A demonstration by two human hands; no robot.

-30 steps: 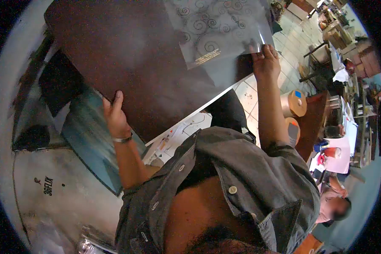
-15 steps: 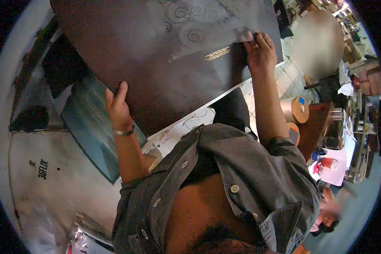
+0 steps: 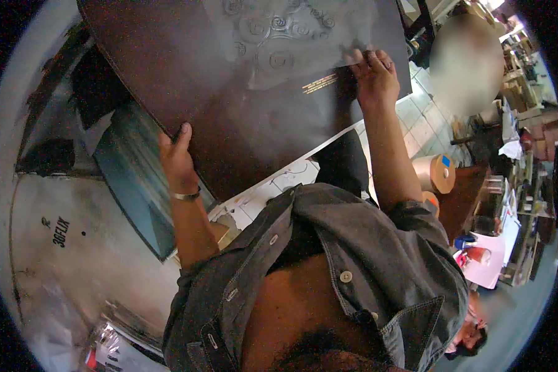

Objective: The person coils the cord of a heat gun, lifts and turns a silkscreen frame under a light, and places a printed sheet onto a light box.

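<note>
A large dark brown glossy sheet fills the upper middle. Swirl shapes in relief and a few lines of small gold lettering show on it. My left hand, with a band at the wrist, grips the sheet's left edge; its thumb lies on top and the other fingers are mostly hidden. My right hand rests on the sheet near its right side, right of the lettering, with its fingers somewhat bent and apart.
Large rolls stand at the right by a brown panel. Beyond them is a cluttered bench with a pink sheet. Another person is at the lower right. A grey panel lies at the left.
The swirl shapes have shifted slightly up and left in view. My right hand has moved a little left, and my left hand slightly right and down, still on the sheet.
</note>
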